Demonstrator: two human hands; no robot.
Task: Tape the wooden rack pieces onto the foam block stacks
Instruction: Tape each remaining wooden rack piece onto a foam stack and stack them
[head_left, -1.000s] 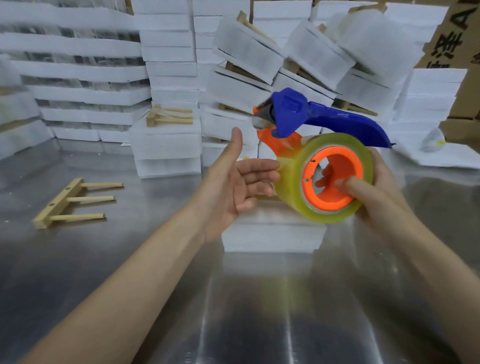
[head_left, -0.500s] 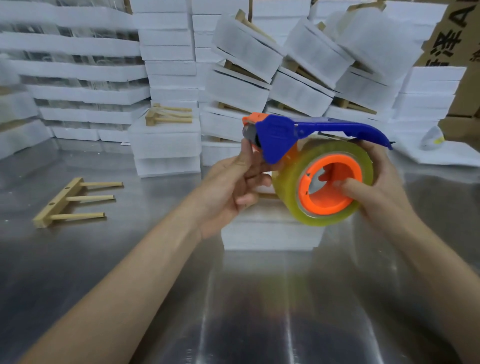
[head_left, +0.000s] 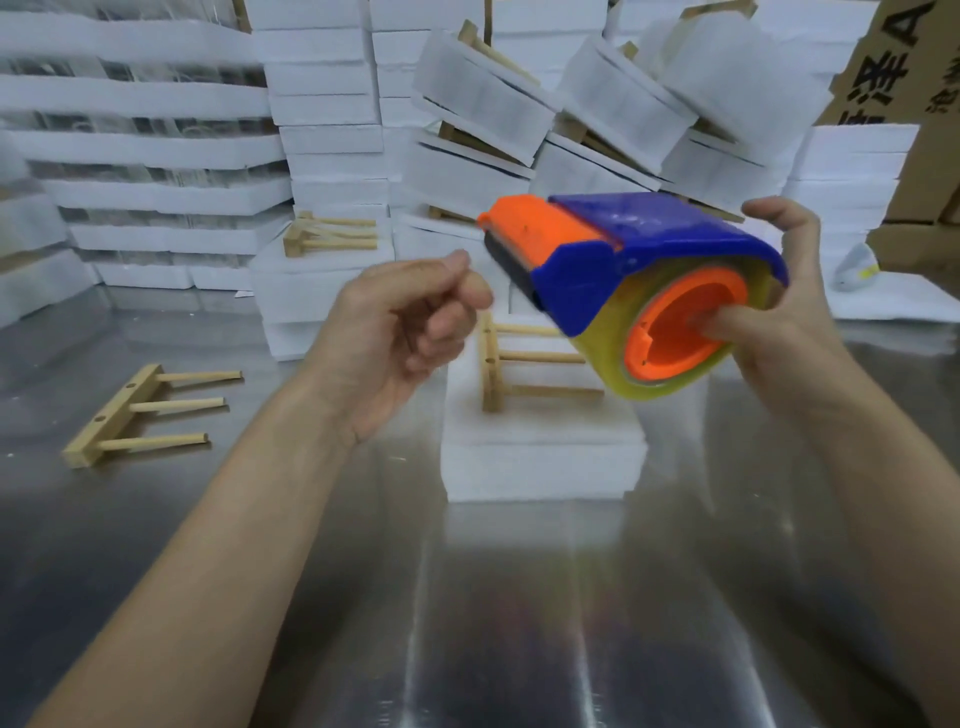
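Bare counter (head_left: 467, 623) lies open in front of the foam block stack (head_left: 540, 467). Piled foam blocks (head_left: 332, 104) wall the back; a loose wooden rack (head_left: 140, 410) lies left.

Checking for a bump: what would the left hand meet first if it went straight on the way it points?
Likely the tape dispenser, its black roller end just up-right of the left hand; depth is unclear.

One camera sits on the person's head. It looks forward and down along both arms. The left hand (head_left: 410, 322) and the right hand (head_left: 779, 322), which holds the tape dispenser (head_left: 649, 244), are very close, in the middle. The shiny table (head_left: 467, 623) fills the bottom. The white foam stacks (head_left: 327, 104) stand far back at the top.
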